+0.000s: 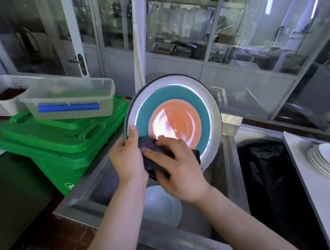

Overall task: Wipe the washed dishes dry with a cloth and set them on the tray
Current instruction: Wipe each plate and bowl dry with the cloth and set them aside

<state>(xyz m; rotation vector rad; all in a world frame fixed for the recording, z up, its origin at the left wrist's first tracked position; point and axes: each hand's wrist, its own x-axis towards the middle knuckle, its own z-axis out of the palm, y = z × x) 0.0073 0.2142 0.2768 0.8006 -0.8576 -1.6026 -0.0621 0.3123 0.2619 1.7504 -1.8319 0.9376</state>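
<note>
A large round plate (178, 98) with a white rim, teal ring and orange centre is tilted up toward me above the steel sink (80, 200). My left hand (127, 159) grips its lower left edge, thumb on the front face. My right hand (176, 167) presses a dark cloth (152, 153) against the plate's lower part, fingers curled round the cloth. Below my hands a pale blue-white plate (161, 205) lies in the sink basin. A stack of white plates (324, 160) sits on the white surface at the far right.
Green plastic bins (54, 140) stand to the left with a clear lidded box (71, 98) on top and a white perforated basket (4, 93) behind. A black-lined bin (265, 173) sits right of the sink. Glass cabinet doors (194, 30) fill the back.
</note>
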